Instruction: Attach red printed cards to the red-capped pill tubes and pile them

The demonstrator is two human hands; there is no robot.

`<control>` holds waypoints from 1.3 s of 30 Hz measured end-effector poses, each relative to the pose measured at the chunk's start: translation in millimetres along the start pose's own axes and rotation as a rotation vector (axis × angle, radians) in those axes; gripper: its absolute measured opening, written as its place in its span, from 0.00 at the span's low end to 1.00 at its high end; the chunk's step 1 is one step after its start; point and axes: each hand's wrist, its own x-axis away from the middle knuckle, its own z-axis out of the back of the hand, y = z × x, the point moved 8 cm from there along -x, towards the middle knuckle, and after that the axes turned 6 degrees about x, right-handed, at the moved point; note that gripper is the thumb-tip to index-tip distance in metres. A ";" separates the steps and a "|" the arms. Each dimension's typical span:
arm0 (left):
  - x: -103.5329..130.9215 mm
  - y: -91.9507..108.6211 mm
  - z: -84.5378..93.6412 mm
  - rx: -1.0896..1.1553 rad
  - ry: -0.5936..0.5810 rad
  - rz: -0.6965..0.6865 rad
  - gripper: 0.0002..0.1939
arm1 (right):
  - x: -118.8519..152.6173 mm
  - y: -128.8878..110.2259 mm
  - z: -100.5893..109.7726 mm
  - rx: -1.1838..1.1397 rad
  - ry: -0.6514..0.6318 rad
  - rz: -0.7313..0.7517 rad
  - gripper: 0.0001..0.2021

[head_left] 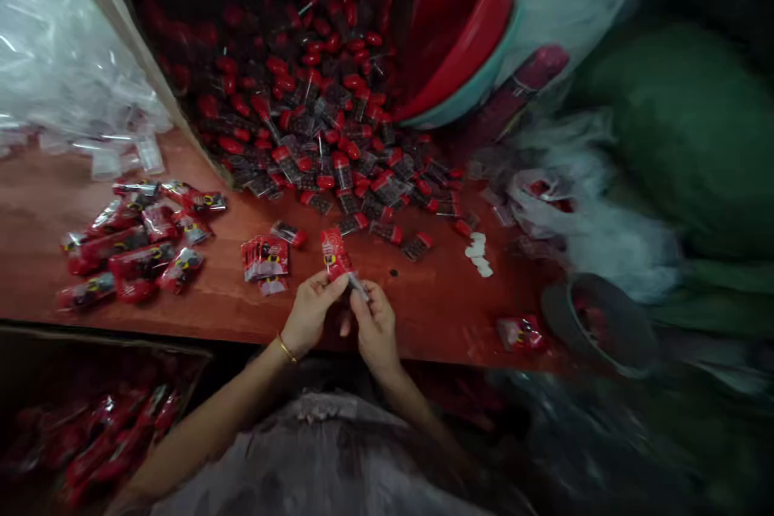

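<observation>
Near the table's front edge, my left hand point(310, 313) pinches a small red printed packet point(334, 251) at its lower end. My right hand point(376, 329) is closed on the packet's clear plastic end point(358, 285), close beside the left fingers. The packet points up and away from me; what lies inside it is hard to make out. Left of the hands lies a fanned stack of red printed cards point(266, 256). Just beyond that is a small clear bottle with a red cap point(289, 234).
A big heap of red-capped clear bottles point(339, 129) spills from a dark box at the back. Filled red packets point(139, 250) lie at left, others in a box point(114, 435) below. Red basin point(459, 24), white discs point(479, 255), grey bowl point(598, 326) and plastic bags point(605, 210) are at right.
</observation>
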 end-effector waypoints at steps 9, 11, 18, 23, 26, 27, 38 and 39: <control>1.8 -4.6 3.0 -0.066 0.107 -0.063 0.18 | -1.6 -8.2 10.2 0.138 0.143 0.045 0.10; 2.3 -5.1 2.5 -0.051 0.096 -0.067 0.18 | -3.3 -7.5 6.6 0.154 0.094 0.033 0.10; -3.2 14.8 8.8 0.045 0.166 -0.058 0.19 | -5.0 -1.4 -3.5 0.113 -0.191 0.031 0.13; 0.8 0.9 3.9 0.047 0.118 -0.002 0.20 | -11.2 12.4 -1.7 0.085 -0.117 -0.062 0.14; 2.1 19.2 9.2 0.051 0.155 -0.074 0.17 | -23.2 6.3 3.4 0.276 -0.080 -0.001 0.14; 1.8 32.3 16.0 0.063 0.186 -0.107 0.17 | -30.1 -1.6 11.1 0.415 -0.043 0.073 0.14; 52.4 229.3 142.7 -1.385 1.063 -0.591 0.32 | -71.8 6.5 92.5 1.454 0.222 0.250 0.25; 51.6 224.7 131.9 -1.525 1.036 -0.632 0.33 | -63.4 8.8 81.8 1.459 0.211 0.285 0.25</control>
